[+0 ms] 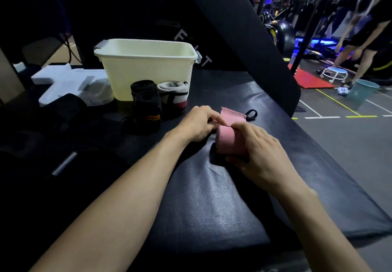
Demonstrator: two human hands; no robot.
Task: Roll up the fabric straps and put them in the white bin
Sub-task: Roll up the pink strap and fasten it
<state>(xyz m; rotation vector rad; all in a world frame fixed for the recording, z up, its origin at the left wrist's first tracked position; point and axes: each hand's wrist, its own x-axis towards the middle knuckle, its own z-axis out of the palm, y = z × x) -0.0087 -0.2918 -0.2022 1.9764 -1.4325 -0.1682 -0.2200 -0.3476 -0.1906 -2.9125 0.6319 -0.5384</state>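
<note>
A pink fabric strap (pixel 228 138) lies partly rolled on the black padded bench (pixel 212 197), its loose end and a black loop pointing away from me. My right hand (pixel 258 150) grips the roll from the right side. My left hand (pixel 199 125) pinches the strap where the loose end meets the roll. The white bin (pixel 146 68) stands farther back on the bench. In front of the bin sit a black rolled strap with orange stripes (pixel 146 110) and a grey, white and red rolled strap (pixel 175 95).
White foam pieces (pixel 70 85) and dark items lie to the left of the bin. A slanted black pad (pixel 244 27) rises behind the bench. On the gym floor to the right a person (pixel 364 38) bends near a small stool (pixel 334 75) and a teal bucket (pixel 362 91).
</note>
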